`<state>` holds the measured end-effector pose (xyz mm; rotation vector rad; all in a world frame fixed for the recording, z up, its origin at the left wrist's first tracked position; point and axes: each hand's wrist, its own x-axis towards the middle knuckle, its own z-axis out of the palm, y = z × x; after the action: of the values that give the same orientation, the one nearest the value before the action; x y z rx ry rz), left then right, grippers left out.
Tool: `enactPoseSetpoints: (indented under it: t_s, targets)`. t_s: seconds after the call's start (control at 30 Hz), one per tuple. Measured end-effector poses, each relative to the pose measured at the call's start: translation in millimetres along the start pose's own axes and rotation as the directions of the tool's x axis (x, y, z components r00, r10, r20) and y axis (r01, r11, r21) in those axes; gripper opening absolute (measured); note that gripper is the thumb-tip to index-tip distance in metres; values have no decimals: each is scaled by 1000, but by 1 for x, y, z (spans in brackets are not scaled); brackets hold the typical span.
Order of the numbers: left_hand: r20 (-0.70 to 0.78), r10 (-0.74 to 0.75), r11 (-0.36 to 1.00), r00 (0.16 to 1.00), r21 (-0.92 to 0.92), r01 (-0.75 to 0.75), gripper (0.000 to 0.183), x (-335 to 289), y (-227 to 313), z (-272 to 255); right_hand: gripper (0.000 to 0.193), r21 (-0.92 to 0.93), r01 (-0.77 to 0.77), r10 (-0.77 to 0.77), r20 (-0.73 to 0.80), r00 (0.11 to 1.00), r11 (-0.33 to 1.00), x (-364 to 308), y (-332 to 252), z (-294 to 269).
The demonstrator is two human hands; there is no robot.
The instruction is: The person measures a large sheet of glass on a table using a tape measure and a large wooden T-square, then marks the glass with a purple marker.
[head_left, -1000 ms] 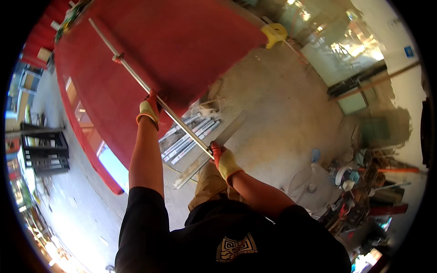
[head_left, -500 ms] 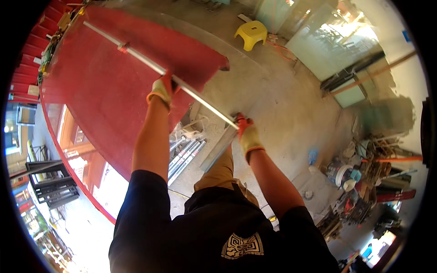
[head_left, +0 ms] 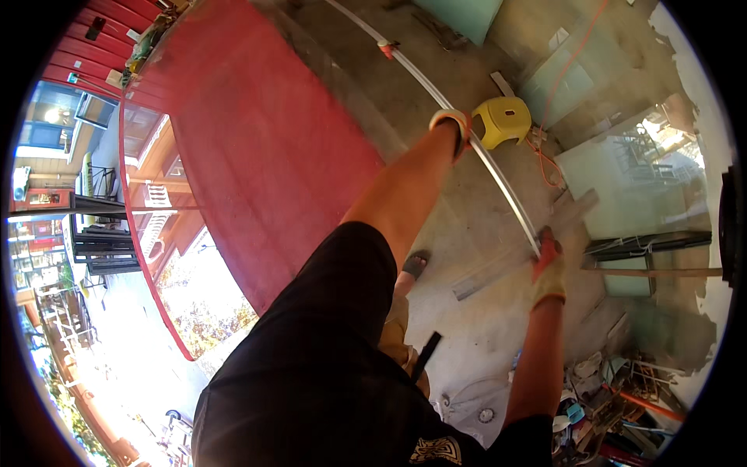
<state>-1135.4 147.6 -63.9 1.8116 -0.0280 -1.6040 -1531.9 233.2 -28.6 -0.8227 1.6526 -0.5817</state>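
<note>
A long silver T-square (head_left: 504, 185) with a red sliding piece (head_left: 387, 50) on its bar is held up over the floor, right of the red-covered table (head_left: 249, 148). Its crosspiece (head_left: 490, 282) is smeared by motion. My left hand (head_left: 459, 128), in a glove, is closed round the bar, its fingers partly hidden behind the wrist. In a red and yellowish glove, my right hand (head_left: 549, 265) grips the near end, where bar and crosspiece meet. A clear sheet that looks like glass lies over the table's red cover, reflecting at its near left part.
A yellow stool (head_left: 502, 122) stands on the floor just beyond the bar. Glass panes (head_left: 638, 179) lean against the right wall, with an orange cord (head_left: 549, 167) nearby. Clutter (head_left: 615, 397) is piled at the lower right. Black frames (head_left: 99, 245) stand at the left.
The T-square has moved right, off from above the red table to over the floor, both hands still on it. My view and body have turned to the right.
</note>
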Motion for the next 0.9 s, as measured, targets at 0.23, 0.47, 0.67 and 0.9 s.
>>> enactPoseSetpoints:
  t_s: [0.23, 0.47, 0.67, 0.9]
  targets:
    - [155, 318, 897, 935, -370, -244, 46, -76, 4, 81, 57, 205, 115, -105, -60, 993, 972, 16, 23, -97]
    - [419, 641, 768, 643, -348, -538, 42, -186, -25, 152, 44, 483, -121, 180, -77, 981, 867, -1, 95, -198]
    - [429, 649, 726, 629, -100, -681, 36, -248, -67, 172, 58, 281, -101, 120, -52, 991, 954, -64, 68, -270]
    - [578, 636, 646, 511, -37, -763, 24, -251, -112, 273, 62, 239, 484, -424, -264, 867, 842, -62, -76, -404]
